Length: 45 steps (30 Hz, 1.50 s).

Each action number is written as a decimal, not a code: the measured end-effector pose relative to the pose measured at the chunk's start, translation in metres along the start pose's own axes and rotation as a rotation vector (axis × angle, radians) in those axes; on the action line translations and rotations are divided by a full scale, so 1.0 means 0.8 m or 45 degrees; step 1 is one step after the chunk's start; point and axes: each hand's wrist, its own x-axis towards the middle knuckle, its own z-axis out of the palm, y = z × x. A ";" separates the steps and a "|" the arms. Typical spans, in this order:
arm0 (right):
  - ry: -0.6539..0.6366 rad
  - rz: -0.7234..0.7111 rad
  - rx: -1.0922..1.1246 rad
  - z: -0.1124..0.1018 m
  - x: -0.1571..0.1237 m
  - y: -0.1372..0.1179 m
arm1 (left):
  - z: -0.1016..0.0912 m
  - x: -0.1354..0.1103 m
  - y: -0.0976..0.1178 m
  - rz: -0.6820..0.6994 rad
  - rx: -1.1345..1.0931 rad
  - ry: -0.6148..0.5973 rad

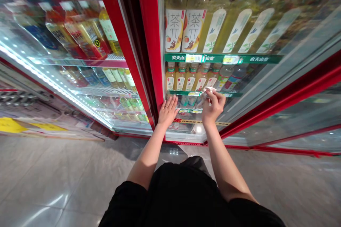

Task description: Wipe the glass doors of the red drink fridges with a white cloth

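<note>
Our L hand [167,111] lies flat and spread on the red fridge frame [153,49]; R hand [213,106] is clamped on a white cloth [209,90] by the lower green shelf strip [231,94]; wiping seems underway; next stroke needs steady pressure, clear of the bottles [181,79].

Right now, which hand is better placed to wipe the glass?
Probably the right hand: it holds the cloth up at the glass, while the left hand lies flat and bare on it.
</note>
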 end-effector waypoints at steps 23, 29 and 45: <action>-0.312 -0.083 0.150 0.046 -0.050 -0.044 | -0.006 -0.013 -0.061 -0.073 0.034 0.060; -0.215 -0.088 0.175 0.040 -0.018 -0.047 | 0.001 -0.014 -0.061 -0.067 0.020 0.121; -0.289 -0.040 0.306 0.056 -0.033 -0.066 | 0.012 -0.041 -0.067 0.007 -0.022 0.103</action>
